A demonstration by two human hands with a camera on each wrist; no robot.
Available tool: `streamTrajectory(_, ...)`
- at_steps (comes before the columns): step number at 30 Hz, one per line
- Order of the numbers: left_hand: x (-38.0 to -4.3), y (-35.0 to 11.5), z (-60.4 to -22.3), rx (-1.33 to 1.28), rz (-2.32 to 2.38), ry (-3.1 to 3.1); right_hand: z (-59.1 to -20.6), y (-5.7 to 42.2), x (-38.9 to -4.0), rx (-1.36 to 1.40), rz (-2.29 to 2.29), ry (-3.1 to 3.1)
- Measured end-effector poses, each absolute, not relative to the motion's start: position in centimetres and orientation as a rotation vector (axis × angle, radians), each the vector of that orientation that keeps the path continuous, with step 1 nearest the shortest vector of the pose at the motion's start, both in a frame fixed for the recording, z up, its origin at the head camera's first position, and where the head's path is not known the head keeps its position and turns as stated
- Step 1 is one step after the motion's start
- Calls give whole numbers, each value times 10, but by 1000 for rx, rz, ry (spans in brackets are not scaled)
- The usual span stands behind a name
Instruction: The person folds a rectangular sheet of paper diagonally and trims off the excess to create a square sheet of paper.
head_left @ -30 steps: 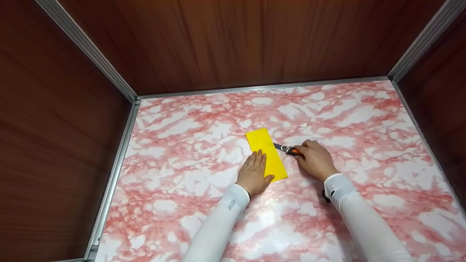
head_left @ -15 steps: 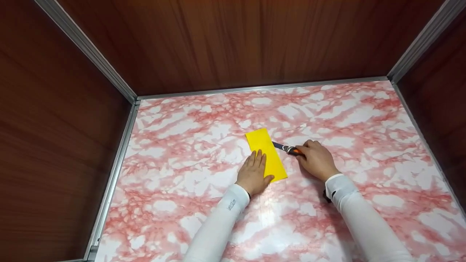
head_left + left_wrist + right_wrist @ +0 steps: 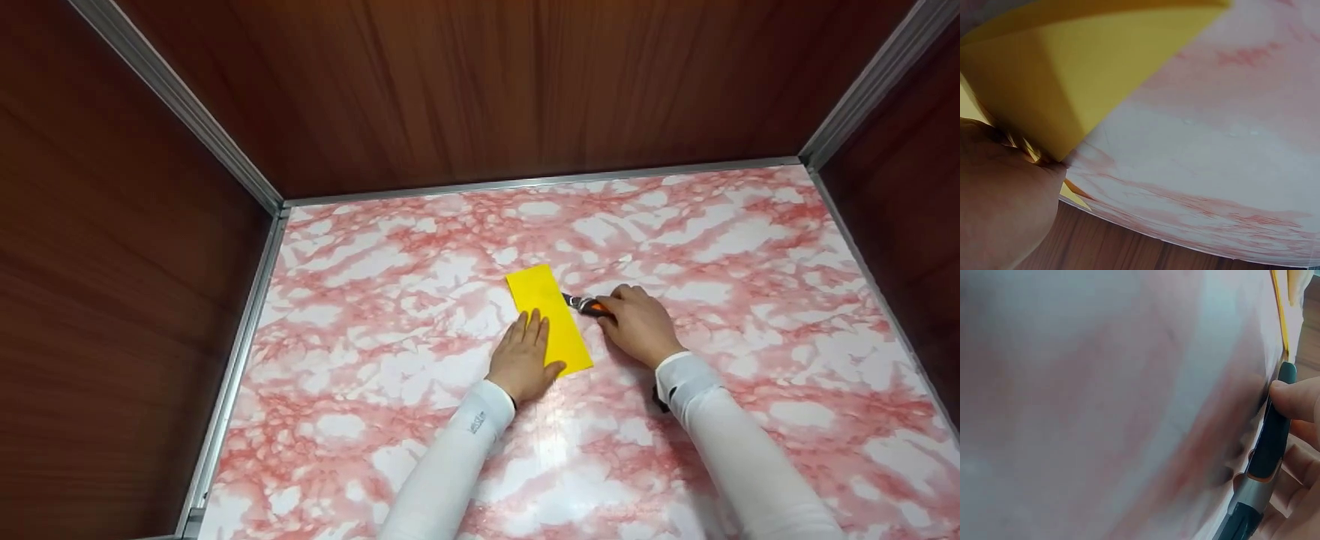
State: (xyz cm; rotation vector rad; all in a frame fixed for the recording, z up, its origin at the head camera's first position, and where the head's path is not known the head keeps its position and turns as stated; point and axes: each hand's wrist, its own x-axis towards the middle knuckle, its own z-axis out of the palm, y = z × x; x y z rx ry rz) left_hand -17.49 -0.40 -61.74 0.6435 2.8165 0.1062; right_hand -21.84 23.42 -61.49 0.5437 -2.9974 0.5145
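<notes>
A yellow folded sheet of paper [image 3: 535,285] lies at a slant on the table. My left hand [image 3: 523,360] rests flat on its lower left part, fingers straight. The left wrist view shows the paper's [image 3: 1106,67] layers standing slightly apart beside the hand [image 3: 1008,191]. In my right hand [image 3: 641,326] is a knife [image 3: 598,308] with a black and orange handle. Its blade meets the paper's right edge, and the tip is hidden there. The right wrist view shows thumb and fingers [image 3: 1300,402] gripping the dark handle [image 3: 1272,439].
The table [image 3: 375,300] has a red and white marbled top. Dark wood-grain panels [image 3: 480,90] in metal frames wall it at the back and on both sides. White sleeves cover both forearms.
My right hand has moved left toward the paper with the knife, and less of the blade shows. The left hand and the paper have stayed nearly in place.
</notes>
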Motion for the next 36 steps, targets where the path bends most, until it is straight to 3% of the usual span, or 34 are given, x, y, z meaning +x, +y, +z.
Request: streamTrajectory(36,-178,-4,-611,658,46,2833,-613,241,-231,452,500,-3001)
